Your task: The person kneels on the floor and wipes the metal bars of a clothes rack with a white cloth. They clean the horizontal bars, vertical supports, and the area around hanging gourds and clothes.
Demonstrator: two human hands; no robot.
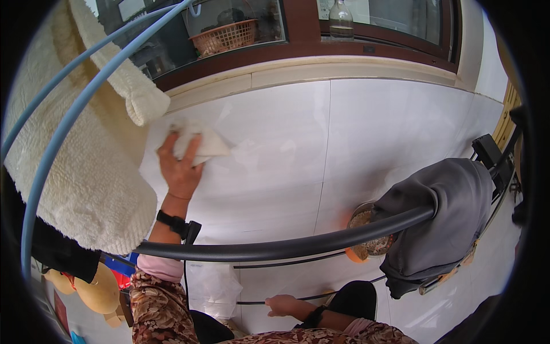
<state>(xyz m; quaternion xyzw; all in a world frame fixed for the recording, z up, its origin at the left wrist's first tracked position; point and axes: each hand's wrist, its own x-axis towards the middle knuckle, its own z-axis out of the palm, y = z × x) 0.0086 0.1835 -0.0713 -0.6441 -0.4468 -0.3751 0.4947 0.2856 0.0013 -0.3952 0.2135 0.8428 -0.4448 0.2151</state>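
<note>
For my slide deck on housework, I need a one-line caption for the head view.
Left hand presses a white cloth against the white tiled wall below a window, right hand low.

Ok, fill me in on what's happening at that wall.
A person's left hand presses a white cloth flat against the white tiled wall below the window sill. The right hand rests low, near a thin dark rod. A grey garment hangs over the black rail, and a cream fleece garment hangs at left.
</note>
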